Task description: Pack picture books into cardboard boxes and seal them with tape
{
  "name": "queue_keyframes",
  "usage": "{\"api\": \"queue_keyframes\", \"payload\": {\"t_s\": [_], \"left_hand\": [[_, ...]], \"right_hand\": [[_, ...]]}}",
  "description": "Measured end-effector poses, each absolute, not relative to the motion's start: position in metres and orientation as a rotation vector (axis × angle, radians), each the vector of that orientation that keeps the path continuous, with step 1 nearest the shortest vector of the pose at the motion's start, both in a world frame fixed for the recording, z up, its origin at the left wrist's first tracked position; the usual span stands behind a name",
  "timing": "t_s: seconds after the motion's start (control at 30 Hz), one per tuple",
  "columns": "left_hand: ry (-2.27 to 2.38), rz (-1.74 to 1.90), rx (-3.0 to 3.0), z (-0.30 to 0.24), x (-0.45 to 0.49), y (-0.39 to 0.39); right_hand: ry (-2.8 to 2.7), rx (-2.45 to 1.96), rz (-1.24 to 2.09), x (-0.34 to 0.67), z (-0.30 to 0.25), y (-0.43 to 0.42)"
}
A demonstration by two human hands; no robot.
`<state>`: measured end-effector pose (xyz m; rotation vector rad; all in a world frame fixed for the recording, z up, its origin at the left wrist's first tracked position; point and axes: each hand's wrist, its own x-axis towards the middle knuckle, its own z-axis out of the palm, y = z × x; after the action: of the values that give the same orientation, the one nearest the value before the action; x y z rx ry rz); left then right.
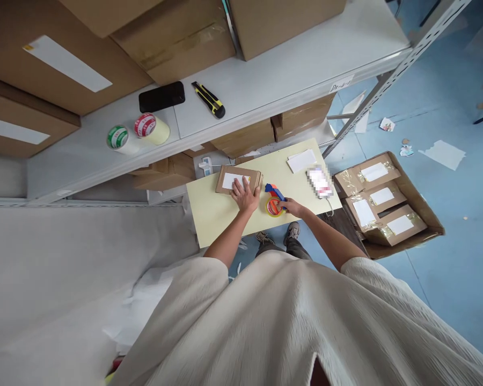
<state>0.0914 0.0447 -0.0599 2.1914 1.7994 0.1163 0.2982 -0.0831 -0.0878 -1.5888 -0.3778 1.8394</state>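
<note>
A small brown cardboard box [235, 176] with a white label lies on a pale yellow table [213, 212]. My left hand [245, 195] rests flat on the box's near edge, fingers spread. To its right, my right hand [292, 206] is closed around a tape dispenser [274, 201] with a blue and orange body and a yellow tape roll, which sits on the table beside the box.
A white card [301, 160] and a blurred sheet [319, 182] lie on the table's right part. A shelf [265, 80] above holds a black phone [161, 96], a yellow utility knife [209, 99], two tape rolls [139, 133] and large cartons. An open carton [386, 206] of labelled parcels stands on the blue floor.
</note>
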Motion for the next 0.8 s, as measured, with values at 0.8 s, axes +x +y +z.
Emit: {"api": "queue_keyframes", "payload": {"t_s": [0.8], "left_hand": [[1.211,-0.093,2.513,-0.047,0.095,0.098]], "right_hand": [[-0.225,-1.316,1.885,0.303,-0.107,-0.101]]}}
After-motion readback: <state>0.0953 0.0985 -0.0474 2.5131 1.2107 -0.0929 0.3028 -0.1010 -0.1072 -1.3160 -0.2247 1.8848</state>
